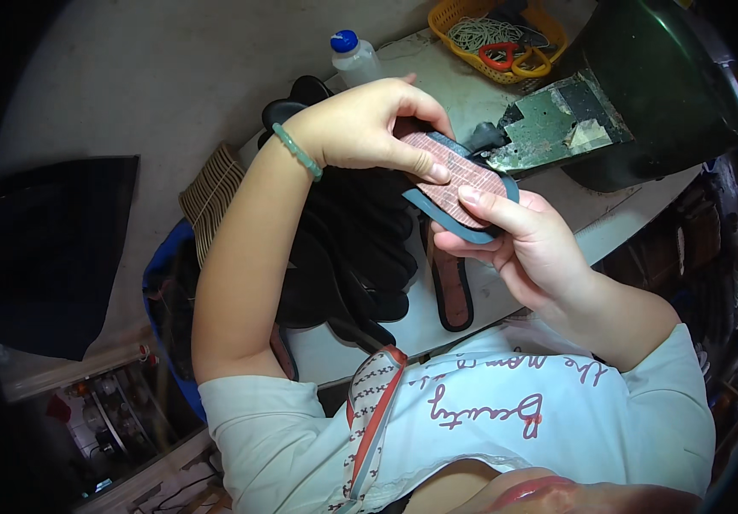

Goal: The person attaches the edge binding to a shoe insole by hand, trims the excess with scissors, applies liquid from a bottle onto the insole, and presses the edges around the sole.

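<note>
sole [453, 182] is up over the tabletop [420, 73]. Left hand [365, 127] pinches its far end, right hand [542, 244] its near end: 2 thumbs on top, right fingers curled beneath, probably to hold it flat and steady.

Hands: two, a left hand [373, 128] and a right hand [540, 244]
Pink soles [473, 176]: one held, one on the table [626, 199], a sliver of a third
Black pieces [369, 218]: several, overlapping, too tangled to count
Bracelets [298, 152]: one
Bottles [358, 65]: one
Baskets [455, 44]: one
Loop handles [499, 68]: two, one red, one yellow
Bins [677, 86]: one
Striped bundles [215, 195]: one
String coils [479, 34]: one
</note>
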The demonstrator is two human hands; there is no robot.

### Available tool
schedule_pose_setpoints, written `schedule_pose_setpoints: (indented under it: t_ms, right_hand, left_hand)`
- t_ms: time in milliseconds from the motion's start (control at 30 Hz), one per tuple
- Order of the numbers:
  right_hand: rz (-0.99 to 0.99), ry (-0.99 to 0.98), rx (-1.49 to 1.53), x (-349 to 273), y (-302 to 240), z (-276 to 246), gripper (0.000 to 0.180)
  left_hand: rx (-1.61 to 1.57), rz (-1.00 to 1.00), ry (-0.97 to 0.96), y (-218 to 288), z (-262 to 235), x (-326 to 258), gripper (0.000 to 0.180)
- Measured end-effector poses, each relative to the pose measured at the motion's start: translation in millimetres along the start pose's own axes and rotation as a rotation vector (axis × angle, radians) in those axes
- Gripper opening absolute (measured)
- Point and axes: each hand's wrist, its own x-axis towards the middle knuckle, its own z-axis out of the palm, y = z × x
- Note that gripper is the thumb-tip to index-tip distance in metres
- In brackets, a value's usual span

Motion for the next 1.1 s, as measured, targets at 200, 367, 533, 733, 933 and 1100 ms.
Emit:
schedule_pose_setpoints:
  t_ms: [200, 367, 533, 733, 933, 1100]
  right_hand:
    - [0.097, 0.080, -0.035, -6.2, -3.5, 10.0, 0.029]
    - [0.132, 0.042, -0.039, -2.7, -3.1, 8.2, 0.029]
    - [0.175, 0.047, 0.025, -0.8, -3.8, 12.0, 0.028]
    - [0.171, 0.055, 0.039, 1.3, -2.2, 11.8, 0.029]
    - [0.150, 0.097, -0.156, 2.4, -15.9, 2.4, 0.032]
    - [0.162, 0.080, -0.424, 1.6, -44.6, -3.7, 0.027]
  left_hand:
    - [0.018, -0.078, -0.077, 2.2, -9.2, 2.9, 0.041]
    - [-0.169, -0.251, -0.145, 8.9, -12.4, 5.2, 0.038]
    - [-0.489, -0.374, -0.251, 4.5, -15.7, 8.8, 0.037]
    - [-0.544, -0.465, -0.234, 10.1, -15.1, -1.9, 0.034]
    - [-0.447, -0.436, -0.114, 18.9, 6.6, -22.7, 0.029]
    - [-0.504, -0.613, 0.103, 45.1, 35.3, -33.0, 0.027]
